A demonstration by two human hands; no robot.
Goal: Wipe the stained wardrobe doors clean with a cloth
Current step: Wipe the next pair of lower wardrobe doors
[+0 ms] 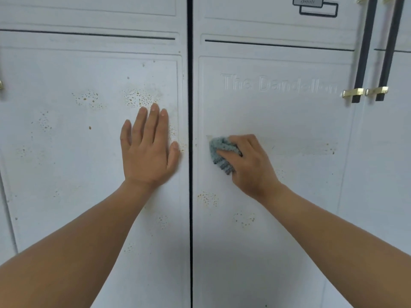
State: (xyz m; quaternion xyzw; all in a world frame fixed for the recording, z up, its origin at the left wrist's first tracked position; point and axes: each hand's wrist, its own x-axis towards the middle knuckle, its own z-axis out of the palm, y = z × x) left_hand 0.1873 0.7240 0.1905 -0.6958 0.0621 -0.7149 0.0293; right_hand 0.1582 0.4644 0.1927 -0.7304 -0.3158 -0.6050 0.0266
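Two white wardrobe doors fill the view, split by a dark vertical gap. The left door (66, 152) carries several patches of brown speckled stains. My left hand (149, 147) presses flat on it with straight fingers, near the gap. My right hand (249, 161) grips a bunched grey-blue cloth (222, 150) against the right door (289, 121), just right of the gap. Fainter brown specks lie on the right door below the cloth and off to the right of my hand. Embossed letters sit above my right hand.
Two long black handles (360, 63) with gold-coloured ends hang at the upper right, where the right door meets a further door. A small name label (308, 1) sits at the top right. A black groove runs across each door near the top.
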